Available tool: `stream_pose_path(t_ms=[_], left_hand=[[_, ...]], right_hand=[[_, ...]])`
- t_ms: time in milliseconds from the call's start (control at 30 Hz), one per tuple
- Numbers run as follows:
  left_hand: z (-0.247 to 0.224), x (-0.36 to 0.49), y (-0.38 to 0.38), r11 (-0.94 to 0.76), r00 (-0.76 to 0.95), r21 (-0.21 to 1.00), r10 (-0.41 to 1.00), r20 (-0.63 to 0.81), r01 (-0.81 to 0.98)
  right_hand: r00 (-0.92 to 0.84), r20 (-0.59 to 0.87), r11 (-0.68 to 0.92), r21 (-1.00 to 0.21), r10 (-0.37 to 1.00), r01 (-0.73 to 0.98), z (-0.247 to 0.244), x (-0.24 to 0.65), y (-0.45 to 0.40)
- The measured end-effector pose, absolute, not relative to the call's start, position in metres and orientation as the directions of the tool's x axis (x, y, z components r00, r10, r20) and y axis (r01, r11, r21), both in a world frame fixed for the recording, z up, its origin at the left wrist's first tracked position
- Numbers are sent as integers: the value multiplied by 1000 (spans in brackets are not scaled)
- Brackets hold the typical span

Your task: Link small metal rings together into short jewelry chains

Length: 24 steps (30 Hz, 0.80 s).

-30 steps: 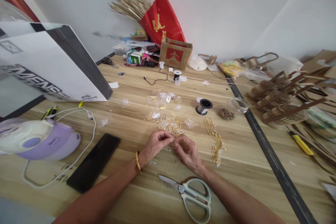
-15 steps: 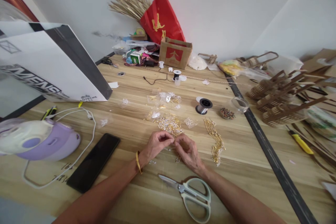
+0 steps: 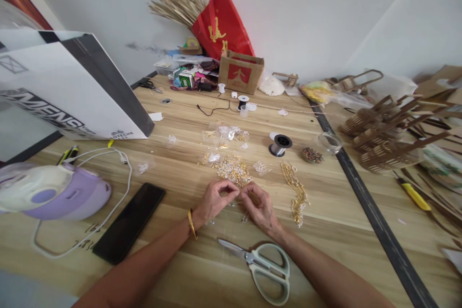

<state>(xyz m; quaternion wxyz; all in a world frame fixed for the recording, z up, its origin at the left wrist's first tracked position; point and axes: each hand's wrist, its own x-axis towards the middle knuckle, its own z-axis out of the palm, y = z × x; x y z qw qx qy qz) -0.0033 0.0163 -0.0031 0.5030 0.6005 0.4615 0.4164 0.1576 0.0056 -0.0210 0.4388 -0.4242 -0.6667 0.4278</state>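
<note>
My left hand (image 3: 216,200) and my right hand (image 3: 259,206) meet fingertip to fingertip over the wooden table, both pinched closed. Whatever sits between the fingertips is too small to make out. Just beyond them lies a pile of gold and silver jewelry findings (image 3: 234,169). A few small silver pieces (image 3: 245,218) show under and beside the hands. To the right stretches a bundle of gold chains (image 3: 296,195). Scissors with pale green handles (image 3: 260,269) rest between my forearms, blades pointing left.
A spool of wire (image 3: 280,145), a clear jar (image 3: 329,142) and a heap of beads (image 3: 312,155) stand beyond my right hand. A black phone (image 3: 129,221) and a purple-and-white device (image 3: 61,191) lie left. Brown woven baskets (image 3: 386,139) crowd the right side.
Both hands stay pinched together in nearly the same place. The small silver pieces under them show at slightly different spots.
</note>
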Motion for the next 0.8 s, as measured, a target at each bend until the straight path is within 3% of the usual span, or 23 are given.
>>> stream_pose_path(t_ms=[800], left_hand=[[-10, -5, 16, -358, 262, 857, 926, 273, 371]], right_hand=[[-254, 258, 306, -936, 932, 175, -31, 159, 9]])
